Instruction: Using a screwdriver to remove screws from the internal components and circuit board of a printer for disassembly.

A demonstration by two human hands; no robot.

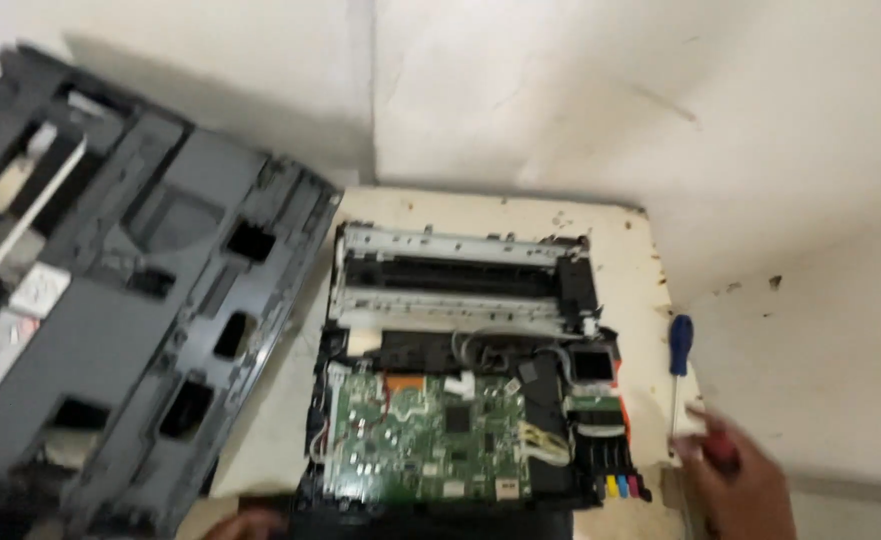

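Screwdrivers, two of them, sit at the right edge of the stripped printer: a red-handled one point(717, 450) closed inside the right hand point(740, 490) at about 4 o'clock, and a blue-handled one with a thin steel shaft point(678, 360) lying on the cream desk point(630, 240) just beyond it, at roughly 3 o'clock. The right hand's grip is wrapped around the red handle, though motion blur hides how the fingers sit. Only a sliver of the left hand point(245, 522) shows at 7 o'clock, touching the near edge of the machine; whether its grip is wide or closed cannot be told.

Between the hands lies the opened black printer chassis point(460, 400), its green circuit board point(425, 440) exposed at 6 o'clock and a row of coloured ink tabs point(620, 487) at 5 o'clock, just beside the gripped tool. Farther back, toward 12 o'clock, runs the bare metal paper-feed rail point(450, 245). A dark grey plastic printer cover point(130, 290) leans tilted at 9 o'clock, off the chassis.

Judged from this view, good work here means holding the driver upright on its screw, pressing straight down, and steadying the chassis with the free hand so the tip stays clear of the board.
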